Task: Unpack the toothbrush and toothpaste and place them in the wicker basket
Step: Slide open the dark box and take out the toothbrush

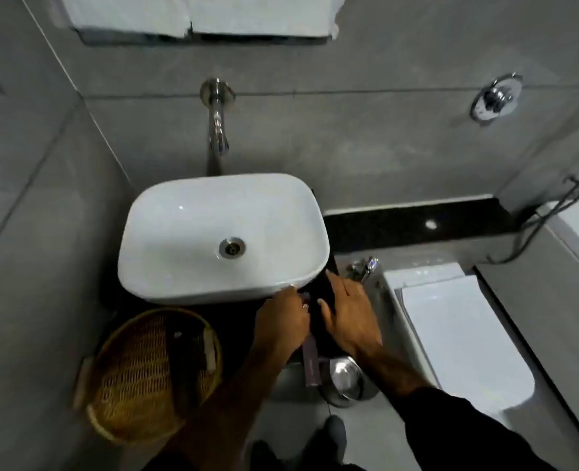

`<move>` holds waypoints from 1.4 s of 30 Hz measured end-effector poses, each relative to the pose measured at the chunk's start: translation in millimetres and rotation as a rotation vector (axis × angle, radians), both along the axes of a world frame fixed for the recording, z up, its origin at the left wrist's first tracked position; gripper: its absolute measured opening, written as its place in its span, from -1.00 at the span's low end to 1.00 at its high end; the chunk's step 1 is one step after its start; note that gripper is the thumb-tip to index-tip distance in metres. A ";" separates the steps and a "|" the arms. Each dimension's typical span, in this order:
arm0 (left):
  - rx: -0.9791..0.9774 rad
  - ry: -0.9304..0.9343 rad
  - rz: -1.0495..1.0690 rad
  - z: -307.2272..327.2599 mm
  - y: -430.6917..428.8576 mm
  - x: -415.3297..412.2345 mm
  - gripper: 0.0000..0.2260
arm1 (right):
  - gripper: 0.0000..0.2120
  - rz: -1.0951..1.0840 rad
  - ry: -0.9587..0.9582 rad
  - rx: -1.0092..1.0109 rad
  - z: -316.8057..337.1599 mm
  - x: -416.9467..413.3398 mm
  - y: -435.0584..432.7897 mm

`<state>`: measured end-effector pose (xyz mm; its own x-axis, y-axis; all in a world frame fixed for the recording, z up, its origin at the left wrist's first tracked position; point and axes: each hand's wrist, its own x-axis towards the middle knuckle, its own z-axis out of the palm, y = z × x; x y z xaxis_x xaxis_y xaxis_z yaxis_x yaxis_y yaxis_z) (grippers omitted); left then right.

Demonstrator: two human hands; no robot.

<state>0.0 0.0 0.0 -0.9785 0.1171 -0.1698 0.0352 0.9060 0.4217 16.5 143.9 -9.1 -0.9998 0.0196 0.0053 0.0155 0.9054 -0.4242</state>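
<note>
A round wicker basket (138,379) sits on the dark counter at the lower left, in front of the basin; dark, blurred items lie inside it. My left hand (283,319) is closed on a slim grey-purple box (311,363) whose lower end hangs below the fist. Right beside it, my right hand (347,316) has thumb and fingers around a black packet (325,292) at the basin's front right corner. Both hands nearly touch. The toothbrush and toothpaste themselves are not visible.
A white countertop basin (186,266) fills the middle, with a wall tap (217,120) above it. To the right stand a white toilet (457,334) and a jet spray (366,266). On the floor below my hands is a steel bin (344,382). White towels (199,15) hang overhead.
</note>
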 end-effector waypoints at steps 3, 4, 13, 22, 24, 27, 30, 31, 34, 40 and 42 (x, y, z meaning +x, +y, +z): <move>-0.100 -0.182 0.022 -28.7 12.9 4.1 -0.64 | -0.63 -0.093 -0.146 -0.068 -22.4 9.6 -1.3; -0.098 -0.225 0.047 -36.1 17.7 6.7 -0.60 | -0.68 -0.126 -0.239 -0.093 -26.1 14.9 -2.5; -0.121 -0.350 0.135 -78.5 49.7 22.1 -0.50 | -0.71 -0.111 -0.564 -0.202 -60.1 29.8 18.6; 0.208 -0.303 0.177 -55.1 62.5 48.6 -0.51 | -0.62 -0.071 -0.799 -0.799 -45.9 78.8 61.4; 0.274 -0.281 0.079 -44.5 65.6 52.6 -0.55 | -0.66 -0.098 -0.789 -0.837 -45.8 87.4 64.5; 0.552 -0.223 0.093 -19.5 70.0 51.9 -0.61 | -0.68 -0.079 -0.751 -0.739 -38.6 102.1 72.7; 0.887 -0.121 0.236 1.2 72.3 42.5 -0.58 | -0.63 -0.006 -0.642 -0.507 -18.9 118.1 83.6; 0.979 -0.093 0.288 4.9 72.3 39.3 -0.61 | -0.64 0.015 -0.573 -0.446 -9.0 123.7 86.7; 1.193 -0.167 0.532 8.8 68.3 31.3 -0.77 | -0.67 -0.060 -0.315 -0.453 28.1 137.4 94.2; 1.931 -0.782 0.947 8.5 49.2 37.8 -0.78 | -0.68 -0.313 0.240 -0.606 119.1 130.3 83.9; 1.959 -0.827 0.884 9.0 49.3 48.1 -0.66 | -0.75 -0.279 0.393 -0.652 146.2 125.3 68.3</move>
<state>48.1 49.3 9.0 -0.6675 0.3132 -0.6755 -0.5848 -0.7821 0.2153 141.8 212.2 137.1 -0.8852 0.3882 0.2564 -0.0555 0.4590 -0.8867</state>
